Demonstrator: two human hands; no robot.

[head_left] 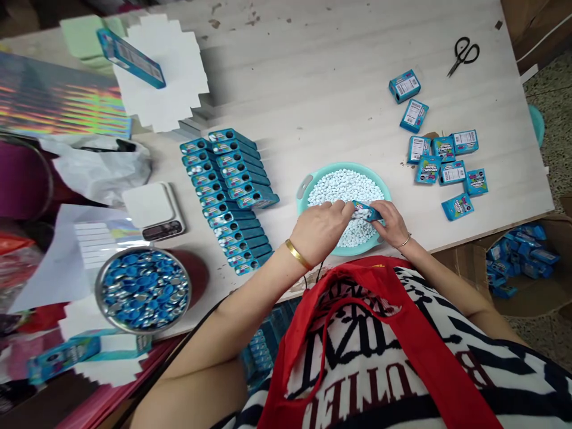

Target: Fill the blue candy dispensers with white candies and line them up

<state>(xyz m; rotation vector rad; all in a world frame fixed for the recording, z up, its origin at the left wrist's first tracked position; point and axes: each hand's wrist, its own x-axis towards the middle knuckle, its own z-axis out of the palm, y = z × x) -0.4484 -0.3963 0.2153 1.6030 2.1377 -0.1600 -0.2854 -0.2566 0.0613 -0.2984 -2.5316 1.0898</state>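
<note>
A small blue candy box (pixel 364 210) is tilted over the turquoise basin (pixel 305 186). White candies (pixel 346 182) fill the basin, and some white pieces show at the box itself. My right hand (pixel 391 221), with a thin bracelet, grips the box's right end. My left hand (pixel 322 229), with a gold bangle, has its fingers closed at the box's left end; the fingertips are partly hidden. To the left, two rows of upright blue boxes (pixel 241 158) stand with round holes in their tops, a few showing white candies inside.
Several closed blue boxes (pixel 429 170) lie at the right, with scissors (pixel 463 55) behind. A bowl of blue caps (pixel 143 289), a small scale (pixel 154 208) and stacked white card (pixel 161 71) are at left. A carton (pixel 549 292) below the right edge holds more boxes.
</note>
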